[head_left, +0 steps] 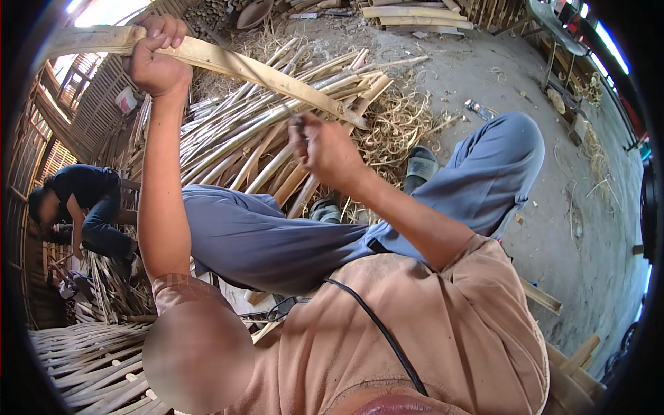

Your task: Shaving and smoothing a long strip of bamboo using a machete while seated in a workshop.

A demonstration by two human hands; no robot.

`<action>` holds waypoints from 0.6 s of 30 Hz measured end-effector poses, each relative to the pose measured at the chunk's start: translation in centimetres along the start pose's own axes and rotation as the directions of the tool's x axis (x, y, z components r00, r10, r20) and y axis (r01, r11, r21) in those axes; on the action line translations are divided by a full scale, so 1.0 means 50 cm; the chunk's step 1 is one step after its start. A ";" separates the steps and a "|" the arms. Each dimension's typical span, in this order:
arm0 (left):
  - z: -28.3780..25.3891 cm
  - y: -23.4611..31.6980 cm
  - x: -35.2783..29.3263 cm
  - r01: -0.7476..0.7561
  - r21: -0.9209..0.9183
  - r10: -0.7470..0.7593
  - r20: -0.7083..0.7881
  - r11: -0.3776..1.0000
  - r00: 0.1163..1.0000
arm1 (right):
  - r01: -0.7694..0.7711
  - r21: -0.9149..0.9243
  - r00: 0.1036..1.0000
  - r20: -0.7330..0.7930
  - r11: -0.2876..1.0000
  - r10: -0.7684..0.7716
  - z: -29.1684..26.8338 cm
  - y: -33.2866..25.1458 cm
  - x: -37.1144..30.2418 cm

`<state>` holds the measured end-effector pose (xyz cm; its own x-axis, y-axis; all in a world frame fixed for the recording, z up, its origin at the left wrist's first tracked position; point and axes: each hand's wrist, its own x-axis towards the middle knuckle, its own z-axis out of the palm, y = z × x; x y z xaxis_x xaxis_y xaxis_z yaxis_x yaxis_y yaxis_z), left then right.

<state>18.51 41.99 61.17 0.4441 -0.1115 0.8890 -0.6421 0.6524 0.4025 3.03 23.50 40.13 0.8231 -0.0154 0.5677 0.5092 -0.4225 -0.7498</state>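
Note:
My left hand (160, 62) is closed around a long split bamboo piece (259, 71), which slants from the upper left down toward the middle of the view. My right hand (326, 149) is a fist near the lower end of the bamboo. In it is what looks like a knife (296, 119), its handle dark and mostly hidden by my fingers. A thin, blurred dark line, seemingly the blade, runs up across the bamboo. Beneath both hands lies a pile of split bamboo strips (238, 149), with curly shavings (401, 124) to its right.
My knees in grey-blue trousers (484, 155) frame the pile. Another person (86, 200) bends over at the left. More bamboo strips (90, 360) lie at the lower left, with bamboo lengths (418, 17) at the back. A chair (561, 31) stands at the far right on the earth floor.

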 end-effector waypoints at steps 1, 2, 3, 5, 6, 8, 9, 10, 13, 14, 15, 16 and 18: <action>0.012 -0.006 0.001 0.024 0.015 -0.024 0.001 1.000 1.000 | -0.108 0.048 0.992 0.072 0.993 0.104 -0.001 0.059 -0.012; 0.017 -0.008 -0.001 0.010 0.033 -0.010 -0.017 0.999 1.000 | -0.246 -0.135 0.961 0.095 0.960 0.260 -0.020 0.138 -0.036; 0.025 -0.012 -0.004 0.008 0.018 -0.008 -0.007 1.000 1.000 | -0.372 -0.315 0.905 0.085 0.873 0.416 -0.041 0.195 -0.053; 0.025 -0.004 -0.017 0.009 0.012 -0.009 -0.022 1.000 1.000 | -0.427 -0.258 0.887 0.069 0.867 0.458 -0.031 0.167 -0.062; 0.008 -0.006 -0.010 -0.001 0.019 0.002 -0.057 1.000 0.998 | -0.482 -0.201 0.863 0.061 0.853 0.502 -0.025 0.150 -0.059; -0.003 -0.007 -0.011 0.012 0.001 -0.012 -0.036 1.000 0.999 | -0.351 -0.193 0.928 0.060 0.916 0.368 -0.017 0.070 -0.042; -0.004 -0.007 0.000 -0.006 -0.010 0.005 -0.007 1.000 1.000 | -0.356 -0.140 0.922 0.108 0.924 0.372 -0.026 0.021 -0.017; 0.011 -0.003 -0.004 0.020 0.051 -0.018 -0.040 0.999 0.999 | -0.361 -0.135 0.921 0.107 0.923 0.375 -0.023 0.004 -0.009; 0.015 0.000 0.010 -0.001 -0.017 0.001 0.033 1.000 0.999 | 0.023 -0.042 0.998 -0.049 0.999 -0.026 -0.012 0.006 -0.009; 0.015 -0.005 0.005 0.012 -0.023 -0.011 0.037 1.000 0.999 | -0.133 -0.084 0.991 0.023 0.988 0.135 -0.017 0.053 -0.021; 0.013 -0.010 0.006 0.035 -0.041 -0.035 0.017 0.999 0.999 | -0.275 -0.135 0.954 0.086 0.952 0.287 -0.026 0.103 -0.034; 0.019 -0.022 0.015 0.049 -0.064 -0.049 0.004 0.997 0.999 | -0.419 -0.208 0.889 0.105 0.884 0.446 -0.043 0.180 -0.063; 0.007 -0.023 0.001 0.033 -0.015 -0.033 0.030 0.999 0.999 | -0.605 -0.232 0.760 0.117 0.761 0.640 -0.056 0.195 -0.064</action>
<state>19.05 40.97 60.81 0.4462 -0.1549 0.8814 -0.6177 0.6594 0.4285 4.66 16.88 31.95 0.9804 -0.1760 -0.0880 -0.1688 -0.5223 -0.8359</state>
